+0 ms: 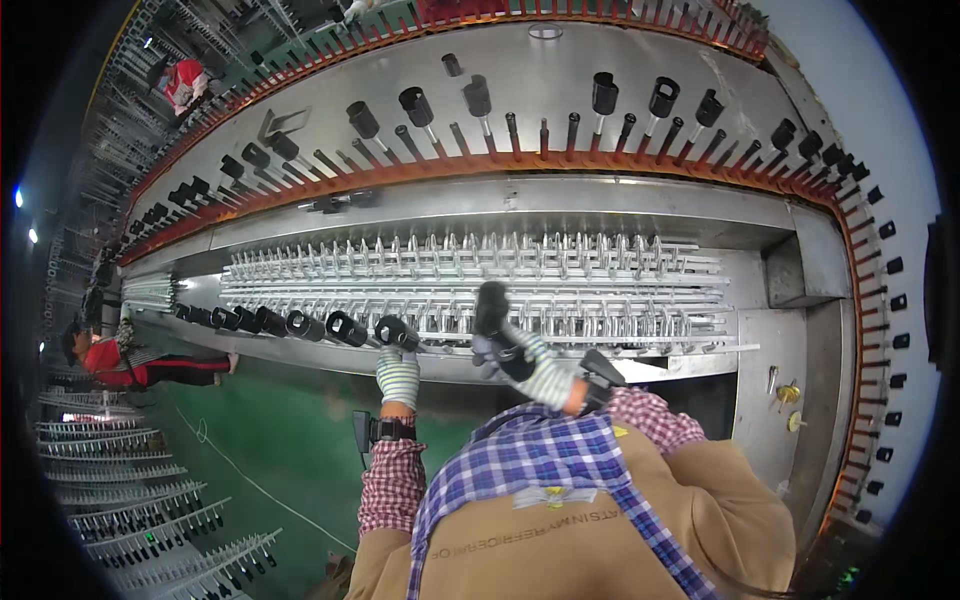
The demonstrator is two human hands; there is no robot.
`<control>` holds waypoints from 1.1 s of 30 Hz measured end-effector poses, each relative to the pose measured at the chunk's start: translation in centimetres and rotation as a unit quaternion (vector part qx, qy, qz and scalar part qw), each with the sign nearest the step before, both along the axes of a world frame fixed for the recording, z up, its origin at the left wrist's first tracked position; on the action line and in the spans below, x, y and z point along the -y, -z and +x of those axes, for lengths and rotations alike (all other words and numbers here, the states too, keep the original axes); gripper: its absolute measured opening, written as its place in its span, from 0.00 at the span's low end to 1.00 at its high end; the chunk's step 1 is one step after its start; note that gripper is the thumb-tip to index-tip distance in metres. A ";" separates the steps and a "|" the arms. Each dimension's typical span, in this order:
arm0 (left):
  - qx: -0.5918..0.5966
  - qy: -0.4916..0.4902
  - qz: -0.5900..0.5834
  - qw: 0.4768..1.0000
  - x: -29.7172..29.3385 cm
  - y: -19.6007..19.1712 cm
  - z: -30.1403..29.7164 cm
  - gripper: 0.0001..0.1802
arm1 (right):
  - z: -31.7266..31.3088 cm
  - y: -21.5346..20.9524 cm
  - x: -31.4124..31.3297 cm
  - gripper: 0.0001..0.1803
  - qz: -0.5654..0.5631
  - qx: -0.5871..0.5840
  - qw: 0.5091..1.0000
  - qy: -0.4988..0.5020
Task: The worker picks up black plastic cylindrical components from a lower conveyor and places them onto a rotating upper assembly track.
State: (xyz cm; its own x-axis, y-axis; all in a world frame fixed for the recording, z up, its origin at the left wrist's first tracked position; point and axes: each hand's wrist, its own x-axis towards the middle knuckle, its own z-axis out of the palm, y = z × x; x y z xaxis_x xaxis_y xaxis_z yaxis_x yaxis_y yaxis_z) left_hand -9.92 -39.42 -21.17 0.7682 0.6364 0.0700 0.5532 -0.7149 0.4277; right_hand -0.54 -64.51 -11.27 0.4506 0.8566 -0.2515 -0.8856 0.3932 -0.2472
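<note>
My left hand [398, 378], in a striped knit glove, has its fingers closed on the base of a black hollow cylinder [396, 331]. That cylinder is at the right end of a row of similar black cylinders [304, 325] along the near side of the metal rack [470, 292]. My right hand [535, 368], also gloved, is closed around a black cylinder [513, 357]. A second dark cylinder [491, 306], blurred, rises just beyond it over the rack; whether the two are joined I cannot tell. Silvery hooked prongs [430, 255] line the rack in rows.
Behind the rack, an orange-edged conveyor track [500, 165] curves round to the right, carrying upright pins and some black cylinders [604, 92]. A metal box [808, 268] stands at the right. Leftward are a person in red [108, 360], green floor [270, 430] and hanging racks [150, 500].
</note>
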 end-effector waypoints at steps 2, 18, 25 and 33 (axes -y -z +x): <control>-0.066 -0.061 -0.063 0.994 1.4 -2.8 0.9 0.16 | -1.7 2.0 -2.6 0.15 -0.051 0.111 0.991 0.049; 0.137 0.038 -0.201 0.969 -2.4 1.1 0.7 0.25 | -1.2 6.4 1.2 0.15 -0.618 0.651 0.441 -0.008; 0.157 0.004 -0.151 0.976 -0.8 -0.8 1.0 0.27 | -1.3 6.1 0.6 0.23 -0.549 0.567 0.614 0.009; 0.110 -0.180 -0.070 0.975 2.9 -2.0 -0.4 0.27 | 2.0 -5.6 10.2 0.27 -0.292 0.462 0.806 -0.228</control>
State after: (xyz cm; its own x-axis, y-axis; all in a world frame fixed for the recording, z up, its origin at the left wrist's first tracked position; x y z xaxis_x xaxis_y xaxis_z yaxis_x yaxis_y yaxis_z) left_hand -10.29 -42.35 -19.19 0.4692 0.8773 0.1012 0.6411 -0.4171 0.6442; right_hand 1.42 -74.73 -5.66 0.3491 0.8432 -0.4089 -0.2369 -0.3427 -0.9091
